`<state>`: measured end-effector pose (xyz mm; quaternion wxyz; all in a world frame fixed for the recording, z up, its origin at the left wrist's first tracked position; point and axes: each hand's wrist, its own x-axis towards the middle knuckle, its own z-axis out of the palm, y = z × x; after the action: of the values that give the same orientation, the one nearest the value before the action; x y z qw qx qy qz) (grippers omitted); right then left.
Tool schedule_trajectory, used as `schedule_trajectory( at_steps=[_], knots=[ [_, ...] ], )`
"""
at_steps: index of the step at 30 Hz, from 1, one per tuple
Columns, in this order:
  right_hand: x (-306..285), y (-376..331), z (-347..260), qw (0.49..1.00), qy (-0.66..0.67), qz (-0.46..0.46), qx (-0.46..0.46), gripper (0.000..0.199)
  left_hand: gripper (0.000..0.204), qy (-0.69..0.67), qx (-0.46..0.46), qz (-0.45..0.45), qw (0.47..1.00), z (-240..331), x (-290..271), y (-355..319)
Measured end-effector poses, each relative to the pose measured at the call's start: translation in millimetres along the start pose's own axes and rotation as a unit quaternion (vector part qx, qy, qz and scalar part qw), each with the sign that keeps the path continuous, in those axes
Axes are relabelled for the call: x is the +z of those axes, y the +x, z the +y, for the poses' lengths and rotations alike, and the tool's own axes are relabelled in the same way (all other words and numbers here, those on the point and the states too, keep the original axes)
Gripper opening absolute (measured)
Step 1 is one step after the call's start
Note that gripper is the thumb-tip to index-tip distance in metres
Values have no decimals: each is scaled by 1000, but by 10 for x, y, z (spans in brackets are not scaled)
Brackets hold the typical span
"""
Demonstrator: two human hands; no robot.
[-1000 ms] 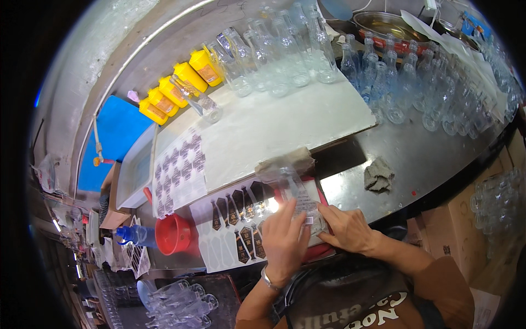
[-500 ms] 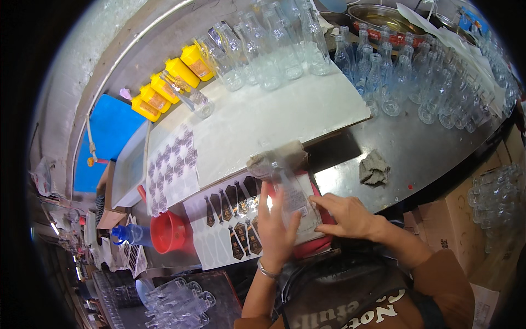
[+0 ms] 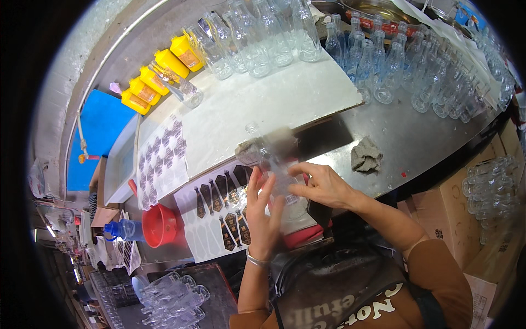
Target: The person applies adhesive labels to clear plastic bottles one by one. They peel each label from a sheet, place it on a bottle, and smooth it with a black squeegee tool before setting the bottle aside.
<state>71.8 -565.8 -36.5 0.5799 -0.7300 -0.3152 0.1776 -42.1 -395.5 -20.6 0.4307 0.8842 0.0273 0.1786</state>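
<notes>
A clear glass bottle [image 3: 274, 163] lies tilted in front of me, its neck pointing away and to the left; motion blurs it. My right hand [image 3: 323, 185] grips its right side, thumb and forefinger curved against the glass. On the other side, my left hand [image 3: 262, 222] has its fingers stretched and spread, close beside the bottle; blur hides whether they touch. Beneath is a red pad [image 3: 303, 236] with a pale cloth on it. Below my right palm shows a dark flat piece [image 3: 319, 213], its kind unclear. Left of my hands lies a sheet of black tie-shaped decals [image 3: 205, 244].
Glass bottles [image 3: 257, 52] stand on the white board [image 3: 241, 118], and more bottles [image 3: 383, 82] crowd the metal table. A grey rag [image 3: 366, 156] lies at right. Left are a red basin [image 3: 159, 226], a blue-capped jug [image 3: 123, 230], yellow containers [image 3: 186, 52] and bottles lying down [image 3: 172, 301].
The bottle's neck now reaches farther away and left. My right hand has shifted from the lower end up along the bottle's side. The left hand's fingers have spread away from the glass.
</notes>
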Motion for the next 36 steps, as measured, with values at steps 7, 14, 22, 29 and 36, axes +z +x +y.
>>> schedule_trajectory(
  at_steps=[7, 14, 22, 29, 36],
  knots=[
    [-31, 39, -115, 999, 6, -19, 31, 47, 49, -21, -13, 21, 999, -28, 14, 15],
    [-18, 41, -89, 999, 16, -19, 27, 46, 48, -18, -1, 22, 1000, -91, 33, -12],
    [-48, 40, -135, 998, 23, -34, 47, 45, 50, -18, 1, 34, 999, -60, 47, -7],
    [-90, 85, 403, 953, 261, 71, 137, 32, 50, -1, 5, 28, 1000, -64, 41, 5],
    [-222, -63, 459, 883, 415, 146, 166, 20, 51, 0, 9, 27, 1000, -50, 43, -8]
  ],
)
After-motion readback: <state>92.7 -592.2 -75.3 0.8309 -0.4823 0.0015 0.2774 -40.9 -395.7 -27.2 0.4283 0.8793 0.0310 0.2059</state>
